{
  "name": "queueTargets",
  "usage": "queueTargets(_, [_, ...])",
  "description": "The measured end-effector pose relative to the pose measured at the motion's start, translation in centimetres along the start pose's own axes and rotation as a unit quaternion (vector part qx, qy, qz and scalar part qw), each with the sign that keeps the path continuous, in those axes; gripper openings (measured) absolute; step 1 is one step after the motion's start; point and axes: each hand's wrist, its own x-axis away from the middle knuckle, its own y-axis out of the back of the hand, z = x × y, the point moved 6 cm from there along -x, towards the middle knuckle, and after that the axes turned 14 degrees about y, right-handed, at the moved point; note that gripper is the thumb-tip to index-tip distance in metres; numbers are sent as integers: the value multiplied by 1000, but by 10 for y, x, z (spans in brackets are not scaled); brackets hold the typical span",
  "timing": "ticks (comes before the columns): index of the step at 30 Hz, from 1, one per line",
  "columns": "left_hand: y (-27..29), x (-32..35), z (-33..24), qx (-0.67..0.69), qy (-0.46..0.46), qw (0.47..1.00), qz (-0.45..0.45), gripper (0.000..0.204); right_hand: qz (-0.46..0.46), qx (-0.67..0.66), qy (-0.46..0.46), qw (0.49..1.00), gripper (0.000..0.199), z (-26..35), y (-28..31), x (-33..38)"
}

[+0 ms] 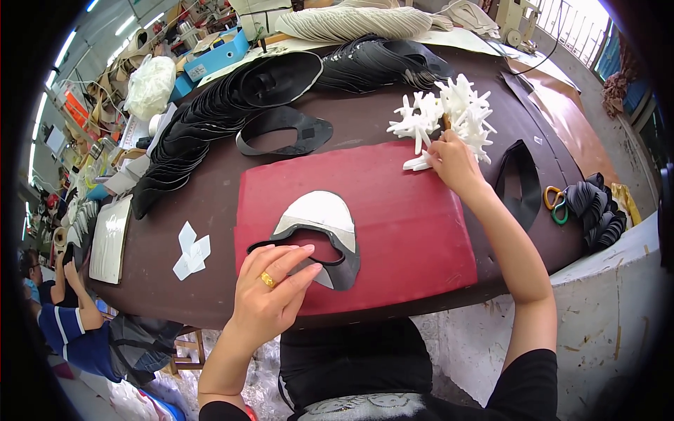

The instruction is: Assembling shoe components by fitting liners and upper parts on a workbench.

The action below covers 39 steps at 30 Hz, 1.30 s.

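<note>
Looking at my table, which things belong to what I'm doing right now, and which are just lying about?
Likely in use:
- black-and-white curved piece, at your left hand
- white pronged cluster, at your right hand
- red mat, under the piece

Probably just lying about:
- white paper shape
- blue box
- white plastic bag

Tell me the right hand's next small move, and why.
Probably draw the brown stick away from the white clump: the right hand is at its lower end, while the left hand is at the black-and-white piece on the red mat.
</note>
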Motion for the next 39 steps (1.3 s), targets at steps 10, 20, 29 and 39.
queueTargets(10, [-1, 5, 1, -16, 3, 1000, 12, 26, 216, -5, 29, 976, 7, 16, -10, -10])
queueTargets(20, [3, 15, 48, 12, 144, 986, 85, 34, 82, -253, -147, 953, 17, 19, 29, -2])
queueTargets(29, [-6, 22, 69, 299, 368, 865, 166, 33, -87, -376, -128, 914, 35, 158, 63, 23])
queueTargets(39, [-19, 26, 56, 435, 387, 795, 168, 37, -29, -449, 5, 893, 28, 249, 28, 49])
